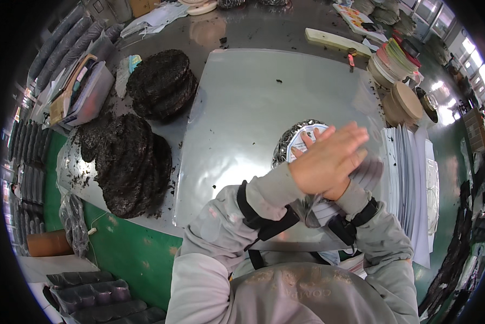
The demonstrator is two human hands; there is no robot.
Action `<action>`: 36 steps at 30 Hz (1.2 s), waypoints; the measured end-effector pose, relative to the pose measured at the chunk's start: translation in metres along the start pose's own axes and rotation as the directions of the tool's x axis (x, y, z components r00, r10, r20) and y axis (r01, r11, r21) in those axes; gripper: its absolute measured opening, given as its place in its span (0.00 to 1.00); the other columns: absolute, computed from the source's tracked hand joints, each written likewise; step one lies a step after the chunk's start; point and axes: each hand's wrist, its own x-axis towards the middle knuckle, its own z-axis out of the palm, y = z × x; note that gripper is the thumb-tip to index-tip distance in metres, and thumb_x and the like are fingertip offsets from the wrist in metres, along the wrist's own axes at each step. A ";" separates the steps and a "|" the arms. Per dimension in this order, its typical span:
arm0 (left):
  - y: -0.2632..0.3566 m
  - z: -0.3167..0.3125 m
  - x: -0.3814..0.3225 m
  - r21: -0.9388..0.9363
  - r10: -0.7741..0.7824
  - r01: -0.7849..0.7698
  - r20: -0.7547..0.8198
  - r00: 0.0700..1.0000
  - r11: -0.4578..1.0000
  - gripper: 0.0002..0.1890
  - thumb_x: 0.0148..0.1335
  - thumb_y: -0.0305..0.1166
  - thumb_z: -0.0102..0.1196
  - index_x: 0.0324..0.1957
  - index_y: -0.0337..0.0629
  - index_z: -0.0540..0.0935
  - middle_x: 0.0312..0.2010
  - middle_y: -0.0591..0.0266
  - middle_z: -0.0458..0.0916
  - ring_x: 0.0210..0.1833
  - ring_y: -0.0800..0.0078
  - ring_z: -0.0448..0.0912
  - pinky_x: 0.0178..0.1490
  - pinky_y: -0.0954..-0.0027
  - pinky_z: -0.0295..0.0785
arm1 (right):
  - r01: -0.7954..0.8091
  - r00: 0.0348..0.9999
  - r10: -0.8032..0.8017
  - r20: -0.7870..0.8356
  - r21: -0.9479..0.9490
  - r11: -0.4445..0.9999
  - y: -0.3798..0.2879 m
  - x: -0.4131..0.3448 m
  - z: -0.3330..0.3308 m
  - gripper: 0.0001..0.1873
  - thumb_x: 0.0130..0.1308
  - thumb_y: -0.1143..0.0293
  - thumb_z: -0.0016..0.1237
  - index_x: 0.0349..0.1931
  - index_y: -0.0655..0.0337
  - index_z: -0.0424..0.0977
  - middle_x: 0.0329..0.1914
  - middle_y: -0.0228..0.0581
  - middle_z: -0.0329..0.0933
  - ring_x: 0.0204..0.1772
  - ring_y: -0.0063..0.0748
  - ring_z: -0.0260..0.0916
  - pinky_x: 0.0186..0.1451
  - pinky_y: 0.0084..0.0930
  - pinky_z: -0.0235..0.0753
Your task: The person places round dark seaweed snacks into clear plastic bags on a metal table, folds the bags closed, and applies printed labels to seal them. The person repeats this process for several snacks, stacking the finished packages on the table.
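Observation:
A round dark cake (281, 146), in shiny clear wrapping with a white printed label, lies on the pale sheet (234, 109) on the table. My right hand (337, 187) is on the cake, palm down, partly hidden, its fingertips spread over the label. Across it lies my left hand (327, 162), flat, its fingers pointing up and right. Clear film shows beside and below the hands. At the left stand two stacks of rough, dark round cakes, seaweed-like: an upper stack (159, 85) and a lower stack (131, 166), neither touched by my hands.
A stack of white sheets (408, 182) stands at the right, with round beige lids (402, 103) and coloured round trays (396, 60) behind. A pale flat bar (335, 41) lies at the back. A plastic bin (90, 97) stands at the left. Dark crumbs are scattered about.

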 end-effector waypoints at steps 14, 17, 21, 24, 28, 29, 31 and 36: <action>-0.027 -0.118 -0.049 -0.073 -0.323 0.486 0.659 0.679 0.871 0.36 0.55 0.36 0.57 0.65 0.46 0.57 0.58 0.60 0.66 0.62 0.69 0.63 0.65 0.66 0.58 | -0.211 0.965 0.150 0.215 0.299 0.931 0.015 -0.150 -0.017 0.34 0.59 0.47 0.44 0.60 0.60 0.58 0.62 0.51 0.60 0.66 0.51 0.54 0.67 0.55 0.47; -0.012 -0.140 0.028 -0.533 -0.400 0.284 -0.113 0.909 0.797 0.37 0.61 0.44 0.52 0.68 0.51 0.49 0.63 0.54 0.60 0.66 0.66 0.56 0.64 0.54 0.57 | -0.491 0.868 0.246 0.431 0.675 0.551 0.015 -0.144 0.003 0.27 0.65 0.51 0.36 0.61 0.56 0.59 0.59 0.44 0.64 0.64 0.46 0.58 0.66 0.43 0.55; 0.006 -0.100 0.103 -0.714 -0.452 0.224 -0.145 0.880 0.664 0.39 0.65 0.47 0.45 0.69 0.51 0.37 0.69 0.54 0.42 0.69 0.61 0.51 0.63 0.49 0.57 | -0.081 0.987 0.120 0.106 -0.319 0.944 0.013 -0.158 0.001 0.17 0.62 0.60 0.40 0.48 0.58 0.71 0.53 0.47 0.69 0.56 0.44 0.67 0.59 0.36 0.66; 0.014 -0.061 0.063 -0.408 -0.086 0.090 0.027 0.996 0.908 0.32 0.66 0.36 0.44 0.68 0.45 0.46 0.67 0.52 0.50 0.65 0.60 0.60 0.62 0.55 0.60 | -0.021 0.997 0.000 -0.071 -0.288 0.957 0.010 -0.144 -0.012 0.13 0.58 0.66 0.43 0.43 0.54 0.74 0.43 0.42 0.75 0.46 0.39 0.73 0.49 0.34 0.71; 0.045 -0.041 -0.018 -0.133 0.253 -0.245 0.050 0.966 0.960 0.26 0.57 0.24 0.47 0.60 0.36 0.62 0.60 0.52 0.64 0.59 0.62 0.68 0.61 0.61 0.62 | -0.019 0.994 0.068 0.086 -0.477 0.879 0.017 -0.115 -0.024 0.07 0.51 0.69 0.47 0.32 0.53 0.74 0.23 0.30 0.73 0.32 0.31 0.73 0.41 0.33 0.72; 0.060 -0.028 -0.021 0.010 0.314 -0.321 0.178 0.933 0.947 0.27 0.55 0.24 0.50 0.59 0.36 0.62 0.60 0.52 0.64 0.59 0.61 0.68 0.62 0.59 0.61 | 0.094 0.990 -0.013 0.138 -0.600 0.794 0.013 -0.103 -0.027 0.10 0.52 0.68 0.47 0.35 0.57 0.74 0.25 0.31 0.72 0.33 0.33 0.73 0.53 0.35 0.70; 0.083 0.013 -0.029 0.227 0.398 -0.519 0.420 0.816 0.824 0.30 0.51 0.26 0.55 0.58 0.37 0.64 0.60 0.50 0.64 0.60 0.58 0.67 0.63 0.56 0.59 | 0.054 0.993 -0.084 -0.083 -0.308 0.950 0.005 -0.103 -0.040 0.15 0.52 0.68 0.52 0.40 0.62 0.72 0.38 0.42 0.74 0.45 0.40 0.72 0.64 0.42 0.62; 0.045 0.062 -0.057 0.461 0.212 -0.477 0.516 0.830 0.749 0.28 0.51 0.35 0.56 0.55 0.37 0.67 0.51 0.55 0.72 0.53 0.61 0.69 0.65 0.54 0.53 | -0.332 0.778 0.085 -0.622 -0.293 0.897 -0.003 -0.209 -0.122 0.25 0.52 0.70 0.52 0.52 0.65 0.67 0.56 0.50 0.67 0.60 0.49 0.62 0.66 0.43 0.54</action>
